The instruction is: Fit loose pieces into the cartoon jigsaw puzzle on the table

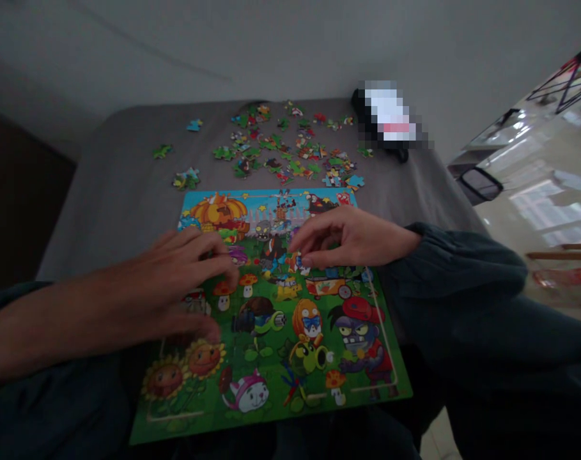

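Observation:
A colourful cartoon jigsaw puzzle (271, 345) lies in front of me, its picture of pumpkins, sunflowers and zombies largely filled in. Over its left side is my left hand (185, 275), thumb and fingers apart with nothing visible between them. My right hand (342, 236) reaches in from the right, fingertips and thumb pinched on a small puzzle piece (297, 262) at the upper middle of the picture. The fingers partly cover that piece, and I cannot tell whether it is seated flat. Beneath both hands, parts of the picture are hidden.
Several loose puzzle pieces (271, 144) are scattered on the grey cloth-covered table (112, 166) beyond the board. A dark device with a blurred bright screen (390, 115) rests at the back right, near the wall (290, 51). Glossy floor (549, 198) shows at right.

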`<state>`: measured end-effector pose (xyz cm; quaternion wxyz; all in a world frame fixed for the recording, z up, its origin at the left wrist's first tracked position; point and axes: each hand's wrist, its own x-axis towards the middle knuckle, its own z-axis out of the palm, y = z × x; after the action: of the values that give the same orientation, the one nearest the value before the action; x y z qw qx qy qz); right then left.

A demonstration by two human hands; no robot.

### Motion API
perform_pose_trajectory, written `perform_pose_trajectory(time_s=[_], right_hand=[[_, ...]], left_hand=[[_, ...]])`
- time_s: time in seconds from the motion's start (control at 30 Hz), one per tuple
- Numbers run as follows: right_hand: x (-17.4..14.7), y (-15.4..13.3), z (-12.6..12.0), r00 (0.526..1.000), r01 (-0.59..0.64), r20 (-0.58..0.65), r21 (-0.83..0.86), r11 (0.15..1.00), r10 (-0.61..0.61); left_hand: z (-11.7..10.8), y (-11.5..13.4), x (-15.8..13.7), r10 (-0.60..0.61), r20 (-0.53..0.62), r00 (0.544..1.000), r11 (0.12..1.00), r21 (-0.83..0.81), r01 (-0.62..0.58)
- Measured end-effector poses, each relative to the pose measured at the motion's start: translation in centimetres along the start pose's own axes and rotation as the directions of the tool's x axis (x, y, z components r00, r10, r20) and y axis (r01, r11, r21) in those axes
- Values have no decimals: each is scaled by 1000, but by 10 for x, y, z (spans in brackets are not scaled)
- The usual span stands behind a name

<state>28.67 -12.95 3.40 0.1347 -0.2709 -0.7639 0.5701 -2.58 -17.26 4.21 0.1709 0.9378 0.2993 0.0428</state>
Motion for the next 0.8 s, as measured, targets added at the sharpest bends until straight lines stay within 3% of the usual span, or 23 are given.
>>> perform_pose_trajectory(time_s=[0.17, 0.43, 0.53, 0.8], right_hand=[[-4, -4, -4, 981, -25, 189, -73, 997, 39], [-5, -14, 19, 886, 8, 459, -152, 988, 64], [-4, -15, 27, 870, 33, 490, -177, 984, 59], [-6, -19, 25, 892, 137, 451, -305, 943, 16]], left_hand=[[14, 13, 23, 158, -16, 987, 987, 26, -158], [29, 32, 32, 225, 31, 974, 973, 42, -226], [29, 31, 32, 221, 40, 975, 975, 32, -222], [27, 29, 33, 204, 32, 978, 979, 19, -205]])
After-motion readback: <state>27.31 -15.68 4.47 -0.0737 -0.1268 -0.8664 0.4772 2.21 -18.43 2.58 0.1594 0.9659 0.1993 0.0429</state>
